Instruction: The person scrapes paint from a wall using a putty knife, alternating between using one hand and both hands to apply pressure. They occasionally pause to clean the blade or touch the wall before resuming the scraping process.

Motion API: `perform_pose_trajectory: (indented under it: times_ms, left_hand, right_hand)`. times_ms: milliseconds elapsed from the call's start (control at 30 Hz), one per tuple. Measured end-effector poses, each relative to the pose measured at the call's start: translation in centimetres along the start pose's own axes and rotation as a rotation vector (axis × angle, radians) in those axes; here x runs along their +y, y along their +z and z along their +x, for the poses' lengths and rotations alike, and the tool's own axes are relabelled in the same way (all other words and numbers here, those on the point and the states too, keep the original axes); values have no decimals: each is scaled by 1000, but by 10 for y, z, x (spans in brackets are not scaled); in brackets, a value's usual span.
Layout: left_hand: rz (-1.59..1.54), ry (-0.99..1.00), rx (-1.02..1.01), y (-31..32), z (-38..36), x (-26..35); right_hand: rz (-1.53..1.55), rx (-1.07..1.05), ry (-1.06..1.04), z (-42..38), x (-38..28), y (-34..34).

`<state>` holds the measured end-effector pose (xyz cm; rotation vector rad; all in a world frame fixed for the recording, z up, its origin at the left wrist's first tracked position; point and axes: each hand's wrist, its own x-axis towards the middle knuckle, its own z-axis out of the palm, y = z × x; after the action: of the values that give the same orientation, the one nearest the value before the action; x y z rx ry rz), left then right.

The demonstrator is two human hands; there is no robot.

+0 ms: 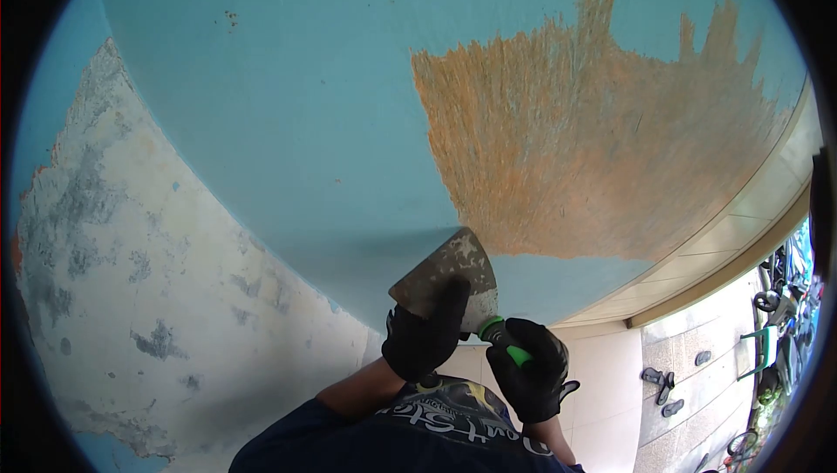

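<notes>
A wide scraper [458, 259] with a worn, spotted metal blade is in front of my chest, its broad edge up toward the wall. My right hand [530, 368], in a black glove, is wrapped round its green and black handle [493, 331]. In a matching black glove, my left hand [427, 333] grips the blade from the left side, with a finger lying along its face. The blade's edge overlaps the lower left corner of a scraped orange-brown patch [558, 150] on the turquoise wall [305, 107].
To the left, an adjoining wall [166, 272] is stripped to whitish, grey-stained plaster. Cream tiles [602, 368] lie below and to the right. Farther right are dark slippers [660, 379], a green stool [760, 352] and a parked motorbike [780, 307].
</notes>
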<state>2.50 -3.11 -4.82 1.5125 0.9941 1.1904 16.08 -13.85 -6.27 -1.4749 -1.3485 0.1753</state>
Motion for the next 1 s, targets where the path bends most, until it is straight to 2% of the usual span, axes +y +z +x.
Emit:
perform_pose_trajectory:
  times_ms: [100,233,300,333,400,433,500,633,700,833,900,1000]
  left_hand:
    - [-16,131,-5,1,5,-3]
    - [65,191,-40,0,5,4]
    - [-166,-48,13,5,2,10]
    - [-165,-49,15,5,4,7]
    - [-55,252,-7,2,5,-2]
    - [-50,244,-10,1,3,-1]
    - [-229,101,-31,3,6,11]
    - [-214,137,-16,9,7,5]
    - [-20,340,19,12,3,-1]
    - [-33,319,-5,11,-3,-9]
    - [-56,194,-12,11,-9,-19]
    - [-40,225,-41,12,-21,-36]
  right_hand:
    - [27,23,1,7,-3,2]
    - [64,15,34,6,-10,-5]
    - [75,-7,47,7,-9,-7]
    - [65,3,21,11,-9,-7]
    - [48,20,-13,15,-12,-7]
    - [63,35,-9,19,-18,-7]
    - [70,19,-7,13,-16,-13]
    - [42,-6,-4,21,-17,-18]
    - [5,-32,10,19,-13,-23]
    - [41,-51,4,13,-14,-26]
    - [23,-63,0,4,-8,-27]
    - [34,-97,25,-12,0,-30]
